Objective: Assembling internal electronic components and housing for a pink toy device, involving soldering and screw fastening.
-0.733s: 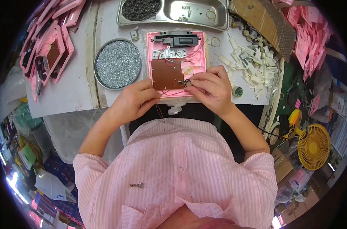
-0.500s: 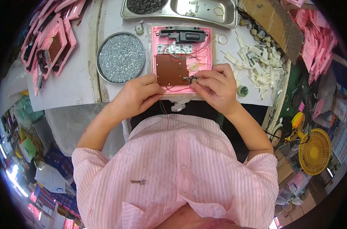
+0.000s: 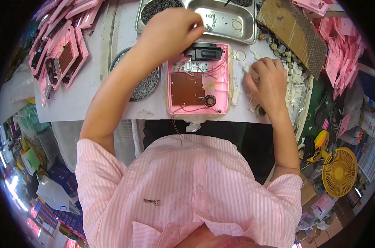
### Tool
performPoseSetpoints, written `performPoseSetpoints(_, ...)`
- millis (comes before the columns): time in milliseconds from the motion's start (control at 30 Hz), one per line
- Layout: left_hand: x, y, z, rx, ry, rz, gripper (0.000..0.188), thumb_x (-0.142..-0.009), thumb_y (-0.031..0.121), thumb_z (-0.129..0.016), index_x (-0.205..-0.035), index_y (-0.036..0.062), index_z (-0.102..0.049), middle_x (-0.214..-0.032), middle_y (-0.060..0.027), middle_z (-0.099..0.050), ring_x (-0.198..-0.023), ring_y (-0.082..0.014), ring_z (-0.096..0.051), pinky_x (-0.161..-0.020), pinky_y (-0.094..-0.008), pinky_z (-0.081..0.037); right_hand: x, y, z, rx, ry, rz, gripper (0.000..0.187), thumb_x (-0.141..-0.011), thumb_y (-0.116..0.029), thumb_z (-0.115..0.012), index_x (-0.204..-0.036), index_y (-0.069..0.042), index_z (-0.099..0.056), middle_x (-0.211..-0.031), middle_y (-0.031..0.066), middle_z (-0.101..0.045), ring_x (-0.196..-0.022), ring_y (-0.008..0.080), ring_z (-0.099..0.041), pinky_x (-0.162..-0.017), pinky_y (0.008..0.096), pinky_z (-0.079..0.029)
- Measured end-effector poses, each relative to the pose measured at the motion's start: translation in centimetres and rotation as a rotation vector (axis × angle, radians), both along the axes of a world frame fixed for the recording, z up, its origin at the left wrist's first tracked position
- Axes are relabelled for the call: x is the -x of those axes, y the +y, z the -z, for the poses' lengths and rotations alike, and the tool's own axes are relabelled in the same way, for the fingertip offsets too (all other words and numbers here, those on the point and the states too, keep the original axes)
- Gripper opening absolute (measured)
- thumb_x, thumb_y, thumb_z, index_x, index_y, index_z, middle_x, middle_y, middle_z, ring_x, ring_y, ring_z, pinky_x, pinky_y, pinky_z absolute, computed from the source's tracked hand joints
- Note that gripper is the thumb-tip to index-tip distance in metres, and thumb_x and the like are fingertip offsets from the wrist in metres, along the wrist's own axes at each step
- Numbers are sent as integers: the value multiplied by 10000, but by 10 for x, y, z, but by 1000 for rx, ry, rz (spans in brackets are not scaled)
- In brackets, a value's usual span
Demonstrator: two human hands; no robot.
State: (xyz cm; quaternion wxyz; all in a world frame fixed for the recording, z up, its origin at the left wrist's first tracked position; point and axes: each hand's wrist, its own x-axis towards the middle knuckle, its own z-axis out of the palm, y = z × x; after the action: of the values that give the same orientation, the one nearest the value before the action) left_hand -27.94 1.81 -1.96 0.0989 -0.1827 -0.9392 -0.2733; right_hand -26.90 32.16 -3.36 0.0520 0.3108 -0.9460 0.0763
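Note:
A pink plastic casing [image 3: 224, 84] lies face up in front of me at the table's near edge. Inside it are a brown circuit board [image 3: 186, 93], red wires, a black part [image 3: 208, 53] near the far end and a small round black disc [image 3: 210, 100] near the close right corner. My left hand [image 3: 171, 33] hovers over the near side of the metal tray [image 3: 248, 39], thumb and fingertips brought together; whatever lies between them is hidden. Beside the casing, my right hand [image 3: 270, 84] rests over white plastic parts [image 3: 294, 87], its fingers curved and apart.
A round dish of small silvery pieces [image 3: 148, 84] stands left of the casing, partly under my left forearm. Pink casings [image 3: 63, 49] are heaped at far left, more pink parts [image 3: 344, 53] at far right. A cardboard flap [image 3: 293, 33] borders the white parts. A yellow fan [image 3: 339, 171] is lower right.
Both hands have left the pink casing: my left has gone up to the tray, my right across to the white parts. The round black disc my right hand fingered now lies free in the casing.

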Motion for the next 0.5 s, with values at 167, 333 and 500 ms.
performPoseSetpoints(167,79,50,40,328,-210,-197,231,-843,232,-670,-847,16,-753,-903,-238,-730,-877,-400,-723,-778,-503,-573,8,6,-16,215,-123,112,194,-789,-173,-731,-914,-30,-693,-916,122,-677,-872,310,-602,-794,420,-475)
performPoseSetpoints(333,77,52,29,97,-25,-61,188,-809,218,-713,-868,43,-751,-915,-208,-712,-895,-388,-695,-802,-480,-552,-5,15,-33,559,-191,96,234,-801,-73,-754,-1024,-8,-723,-928,122,-692,-838,257,-634,-758,334,-513)
performPoseSetpoints(500,-32,38,-39,-761,-449,-4,132,-962,114,-670,-1045,13,-686,-935,-73,-731,-711,-137,-665,-611,-265,-497,-40,3,-39,759,-288,-98,333,-746,-10,-816,-1069,-18,-737,-976,117,-717,-801,247,-663,-698,322,-526)
